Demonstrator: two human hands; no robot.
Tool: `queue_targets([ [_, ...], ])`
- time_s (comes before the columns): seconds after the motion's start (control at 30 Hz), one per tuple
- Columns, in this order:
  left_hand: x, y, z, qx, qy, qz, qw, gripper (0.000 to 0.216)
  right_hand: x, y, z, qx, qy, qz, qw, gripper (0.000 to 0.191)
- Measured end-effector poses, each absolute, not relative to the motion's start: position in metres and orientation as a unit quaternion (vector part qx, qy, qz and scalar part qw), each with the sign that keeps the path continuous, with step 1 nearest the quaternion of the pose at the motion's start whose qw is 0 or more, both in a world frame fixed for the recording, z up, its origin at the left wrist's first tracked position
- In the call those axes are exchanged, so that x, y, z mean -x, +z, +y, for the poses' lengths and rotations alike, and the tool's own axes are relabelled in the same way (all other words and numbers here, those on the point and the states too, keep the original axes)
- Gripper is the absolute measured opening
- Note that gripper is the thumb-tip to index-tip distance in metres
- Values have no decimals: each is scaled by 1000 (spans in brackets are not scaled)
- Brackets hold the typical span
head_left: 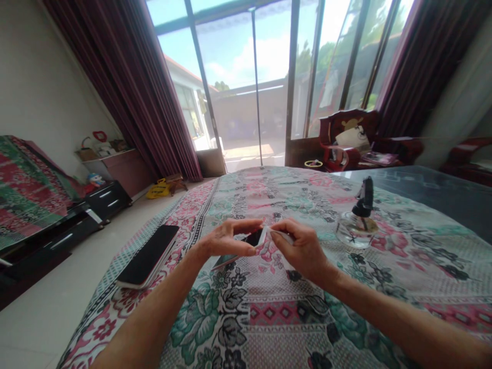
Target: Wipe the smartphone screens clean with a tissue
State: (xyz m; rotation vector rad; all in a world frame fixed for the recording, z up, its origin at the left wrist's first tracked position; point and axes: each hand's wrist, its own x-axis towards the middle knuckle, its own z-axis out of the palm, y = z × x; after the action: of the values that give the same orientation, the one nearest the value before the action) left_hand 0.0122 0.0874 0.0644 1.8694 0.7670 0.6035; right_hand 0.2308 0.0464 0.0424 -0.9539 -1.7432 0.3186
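My left hand [226, 239] grips a flat device with a dark glossy face and a pale edge [254, 238], probably a phone. Thumb and fingers hold it by opposite sides, and its lower end reaches back under the hand. At the device's right-hand end, my right hand [302, 248] is closed with thumb and finger pinched together. Something whitish shows at those fingertips, too small to make out. Off to the right stands a clear, squat spray bottle [357, 229] with a black spray head, apart from both hands.
A black-topped flat slab with a pale edge [149, 255] lies on the left of the table. A patterned cloth [269, 287] covers the tabletop. Beyond are glass doors [246, 92], a dark wooden chair [348, 138] and a low black cabinet [109, 197].
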Motion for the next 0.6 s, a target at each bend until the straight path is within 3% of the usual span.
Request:
queue_targets([
  [0.37,-9,65,89,-767,259,323,491,74,-223,52,28,321,128,-763,546,6],
  [0.6,-15,67,85,-766,249,330,492,77,-231,42,45,383,116,-747,530,8],
])
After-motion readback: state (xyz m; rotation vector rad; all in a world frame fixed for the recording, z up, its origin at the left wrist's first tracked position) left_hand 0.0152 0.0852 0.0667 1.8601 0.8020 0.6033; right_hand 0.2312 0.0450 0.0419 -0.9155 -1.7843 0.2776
